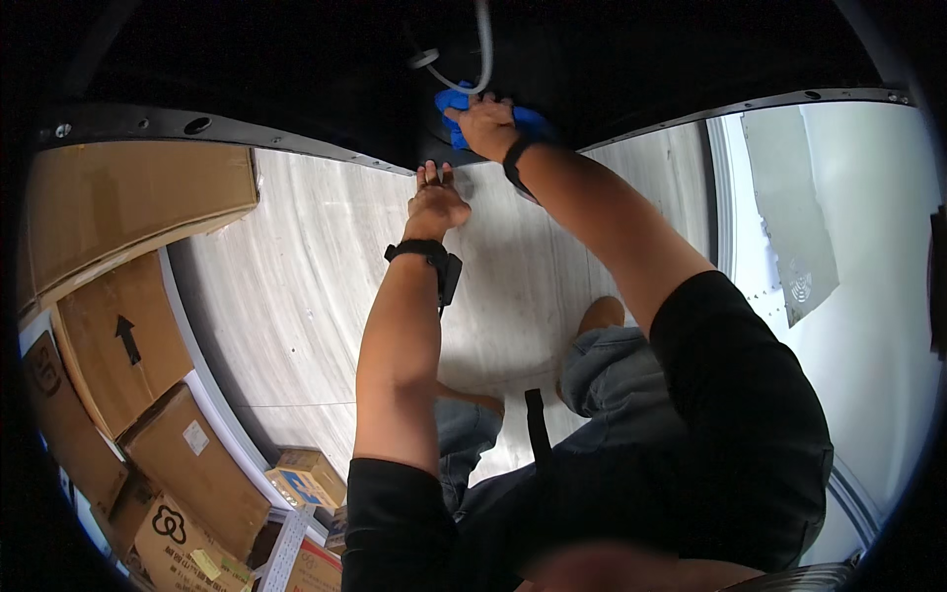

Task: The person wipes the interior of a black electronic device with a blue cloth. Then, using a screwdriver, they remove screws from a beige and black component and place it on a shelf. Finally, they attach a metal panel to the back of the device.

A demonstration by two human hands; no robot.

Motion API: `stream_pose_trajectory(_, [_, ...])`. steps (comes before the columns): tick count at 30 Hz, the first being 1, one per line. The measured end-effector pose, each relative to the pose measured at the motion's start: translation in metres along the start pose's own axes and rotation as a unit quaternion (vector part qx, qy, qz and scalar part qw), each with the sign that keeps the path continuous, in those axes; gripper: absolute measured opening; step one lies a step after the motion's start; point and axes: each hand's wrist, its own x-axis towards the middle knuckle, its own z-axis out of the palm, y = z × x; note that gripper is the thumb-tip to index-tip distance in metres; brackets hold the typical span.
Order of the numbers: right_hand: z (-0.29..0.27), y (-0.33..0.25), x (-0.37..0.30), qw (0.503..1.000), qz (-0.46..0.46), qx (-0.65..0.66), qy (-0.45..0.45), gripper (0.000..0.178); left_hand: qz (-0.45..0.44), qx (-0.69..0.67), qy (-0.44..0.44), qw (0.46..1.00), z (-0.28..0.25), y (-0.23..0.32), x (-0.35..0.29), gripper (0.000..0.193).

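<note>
My right hand [488,126] presses a bunched blue cloth [453,103] onto a black surface, and part of the cloth sticks out beyond my wrist. Just below and to the left, my left hand [435,204] has its fingers stretched out, their tips at the front edge of the black cabinet-like unit [316,151]. Nothing shows in that hand. A thin pale tube [486,49] curves down close above the cloth. The dark inside of the unit is too dim to make out.
Cardboard boxes [128,335] are stacked along the left side, with a smaller box [308,478] lower down. A white panel [868,296] with a grey sheet [789,197] stands at the right. Pale wood-look flooring [296,296] lies beneath my feet.
</note>
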Motion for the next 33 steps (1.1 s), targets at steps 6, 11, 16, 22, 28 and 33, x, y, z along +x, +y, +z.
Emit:
stream_pose_trajectory(6, [0.009, -0.022, -0.02, 0.993, 0.009, -0.073, -0.097, 0.056, -0.005, -0.014, -0.001, 1.0, 0.011, -0.008, 0.013, 0.079])
stream_pose_trajectory(11, [-0.011, -0.001, -0.046, 0.998, 0.021, -0.018, -0.055, 0.053, 0.027, 0.013, 0.004, 1.0, 0.022, -0.032, 0.019, 0.082])
stream_pose_trajectory(16, [0.045, 0.034, -0.013, 0.988, 0.061, -0.139, 0.018, 0.038, 0.043, 0.027, 0.007, 0.999, 0.02, -0.018, 0.017, 0.076])
stream_pose_trajectory(22, [0.046, 0.074, 0.019, 0.989, 0.142, 0.03, 0.01, 0.028, -0.017, 0.011, 0.045, 0.999, 0.017, -0.008, 0.005, 0.078])
stream_pose_trajectory(28, [0.02, 0.068, 0.019, 0.976, 0.199, -0.013, -0.092, 0.058, -0.028, 0.015, -0.002, 0.999, 0.013, -0.01, 0.008, 0.079])
stream_pose_trajectory(33, [-0.013, 0.061, -0.02, 0.965, 0.19, 0.045, -0.176, 0.063, -0.025, -0.012, -0.018, 0.999, 0.004, -0.008, 0.006, 0.08])
